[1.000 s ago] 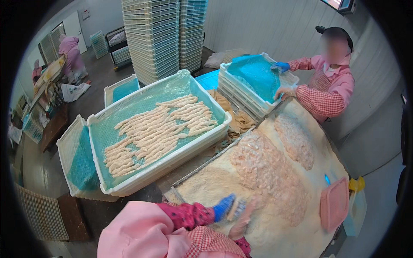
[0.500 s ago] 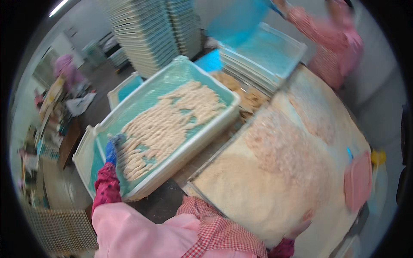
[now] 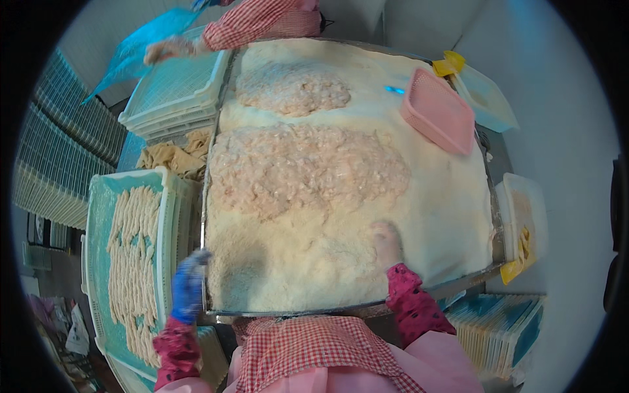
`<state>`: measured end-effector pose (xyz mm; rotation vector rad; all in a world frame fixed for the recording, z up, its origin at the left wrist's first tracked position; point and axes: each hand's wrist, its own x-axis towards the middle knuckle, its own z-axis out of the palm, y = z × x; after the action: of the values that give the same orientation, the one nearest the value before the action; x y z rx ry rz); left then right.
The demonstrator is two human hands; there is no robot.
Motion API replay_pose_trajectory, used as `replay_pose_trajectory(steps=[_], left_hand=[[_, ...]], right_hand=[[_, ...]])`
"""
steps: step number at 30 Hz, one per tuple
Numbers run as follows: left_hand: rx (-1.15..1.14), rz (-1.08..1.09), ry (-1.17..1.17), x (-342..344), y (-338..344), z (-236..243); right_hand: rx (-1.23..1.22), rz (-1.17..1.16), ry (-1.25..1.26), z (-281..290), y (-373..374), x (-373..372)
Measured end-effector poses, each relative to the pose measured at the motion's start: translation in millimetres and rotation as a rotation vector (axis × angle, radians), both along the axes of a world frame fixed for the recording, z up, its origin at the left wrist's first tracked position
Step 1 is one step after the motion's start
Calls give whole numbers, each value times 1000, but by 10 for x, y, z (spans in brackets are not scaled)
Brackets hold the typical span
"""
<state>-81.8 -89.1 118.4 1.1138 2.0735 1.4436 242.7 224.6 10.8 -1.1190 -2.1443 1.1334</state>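
My left hand [image 3: 190, 285], in a blue glove, is over the front left edge of the powder-covered table [image 3: 445, 229]. Its fingers stretch forward, somewhat blurred, with nothing in them. Toward the table's front, my right hand [image 3: 386, 243] is low at the pale powder [image 3: 308, 255]; a thin translucent glove covers it and its blurred fingers reach forward, holding nothing visible. Beyond both hands spreads a wide heap of wet pinkish meat pieces [image 3: 308, 167]. A smaller meat heap [image 3: 295, 88] lies farther back. Left of the table, a tray [image 3: 167, 216] holds rows of coated meat strips [image 3: 134, 262].
A co-worker's hand [image 3: 173, 49] is at a blue sheet [image 3: 134, 56] over stacked trays [image 3: 177, 98]. At the right are a pink basket [image 3: 439, 111], white tubs [image 3: 524, 209] and yellow gloves [image 3: 521, 259]. Brown cloth [image 3: 173, 157] lies by the stack; more trays [image 3: 501, 327] stand front right.
The view has swung from the strip tray to the table. My left hand has left the tray's strips for the table edge. My right hand has moved forward over the powder.
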Motion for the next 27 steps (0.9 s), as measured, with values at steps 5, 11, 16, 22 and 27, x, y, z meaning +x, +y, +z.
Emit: replay_pose_trajectory(steps=[5, 11, 16, 22, 27], left_hand=[[-58, -651, 373, 1072, 1220, -697], [-127, -953, 476, 1570, 1627, -1098], [-236, -485, -7, 1240, 1097, -889], [196, 173, -613, 724, 1118, -111], [-500, -134, -594, 504, 717, -637]], right_hand=[[377, 380, -245, 271, -408, 43], [243, -170, -309, -269, 54, 579], [-156, -39, 133, -409, -271, 19], [372, 432, 73, 155, -779, -1100], [518, 681, -125, 192, -597, -739]])
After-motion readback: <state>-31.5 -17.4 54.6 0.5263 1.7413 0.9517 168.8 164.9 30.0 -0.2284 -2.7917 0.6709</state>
